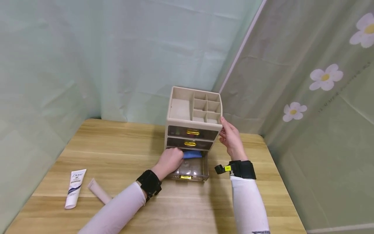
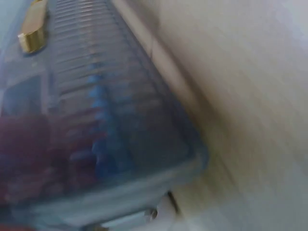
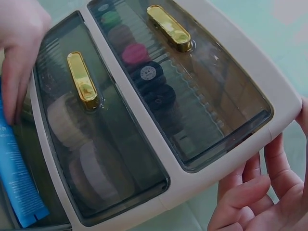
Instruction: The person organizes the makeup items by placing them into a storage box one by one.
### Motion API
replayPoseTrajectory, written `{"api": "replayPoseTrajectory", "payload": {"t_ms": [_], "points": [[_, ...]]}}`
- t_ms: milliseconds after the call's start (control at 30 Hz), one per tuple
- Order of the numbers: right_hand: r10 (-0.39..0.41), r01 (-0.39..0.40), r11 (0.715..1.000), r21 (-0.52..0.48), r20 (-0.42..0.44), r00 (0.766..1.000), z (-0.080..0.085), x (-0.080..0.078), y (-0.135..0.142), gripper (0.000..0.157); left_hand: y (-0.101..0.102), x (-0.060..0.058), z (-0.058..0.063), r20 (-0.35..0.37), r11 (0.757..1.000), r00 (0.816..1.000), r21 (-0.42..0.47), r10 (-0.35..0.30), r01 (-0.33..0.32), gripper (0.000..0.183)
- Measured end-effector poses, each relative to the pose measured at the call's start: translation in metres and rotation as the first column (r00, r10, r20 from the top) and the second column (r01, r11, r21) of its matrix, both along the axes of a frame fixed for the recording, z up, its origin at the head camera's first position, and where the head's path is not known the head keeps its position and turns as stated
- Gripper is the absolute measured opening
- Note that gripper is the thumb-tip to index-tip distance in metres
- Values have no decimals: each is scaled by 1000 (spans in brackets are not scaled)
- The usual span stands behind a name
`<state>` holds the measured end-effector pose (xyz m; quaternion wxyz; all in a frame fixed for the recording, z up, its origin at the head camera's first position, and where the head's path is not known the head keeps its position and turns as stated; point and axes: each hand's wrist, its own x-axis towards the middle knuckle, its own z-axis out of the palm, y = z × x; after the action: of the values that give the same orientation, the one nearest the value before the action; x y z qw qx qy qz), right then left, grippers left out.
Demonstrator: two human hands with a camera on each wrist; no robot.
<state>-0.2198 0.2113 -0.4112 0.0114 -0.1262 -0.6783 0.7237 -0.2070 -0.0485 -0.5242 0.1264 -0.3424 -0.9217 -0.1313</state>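
A beige desktop organizer (image 1: 195,122) stands on the table with its clear bottom drawer (image 1: 187,167) pulled out. My left hand (image 1: 170,159) reaches into that drawer from the left and holds a blue tube (image 1: 193,154) by its left end. In the right wrist view the tube (image 3: 21,178) lies along the drawer's opening, beside the hand's lowered fingers; the thumb is hidden. With its fingers against the upper right corner, my right hand (image 1: 232,138) rests on the organizer's side, its other fingers loosely bent. The left wrist view is blurred and shows the drawer front (image 2: 120,106).
A white Dove tube (image 1: 75,188) and a pale pink tube (image 1: 99,191) lie on the table (image 1: 122,152) at the left. Above the bottom drawer are two shut drawers with gold handles (image 1: 193,132); small round items show inside. Curtains (image 1: 140,65) hang behind.
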Motion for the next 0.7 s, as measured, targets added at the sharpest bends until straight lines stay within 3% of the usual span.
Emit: {"api": "replayPoseTrajectory", "payload": {"t_ms": [133, 233, 333, 467, 567, 700], "points": [[-5, 5, 1000, -16, -7, 1000, -2, 0, -1, 48, -20, 5, 11, 61, 994, 993, 53, -99, 96, 12], [-8, 8, 1000, -28, -10, 1000, 0, 1, 1, 43, -43, 11, 25, 104, 971, 974, 151, -203, 186, 26], [-17, 16, 999, -47, -9, 1000, 3, 5, 9, 40, -70, 22, 37, 152, 946, 955, 243, -256, 215, 30], [-50, 49, 997, -64, -20, 999, 8, 12, 19, 36, -112, 36, 47, 186, 945, 959, 289, -212, 153, 31], [-59, 56, 996, -76, -31, 998, 10, 14, 20, 33, -149, 49, 46, 208, 957, 969, 280, -133, 71, 32], [-48, 46, 996, -78, -24, 999, 8, 14, 15, 32, -199, 71, 42, 258, 974, 966, 223, -23, -36, 38]]}}
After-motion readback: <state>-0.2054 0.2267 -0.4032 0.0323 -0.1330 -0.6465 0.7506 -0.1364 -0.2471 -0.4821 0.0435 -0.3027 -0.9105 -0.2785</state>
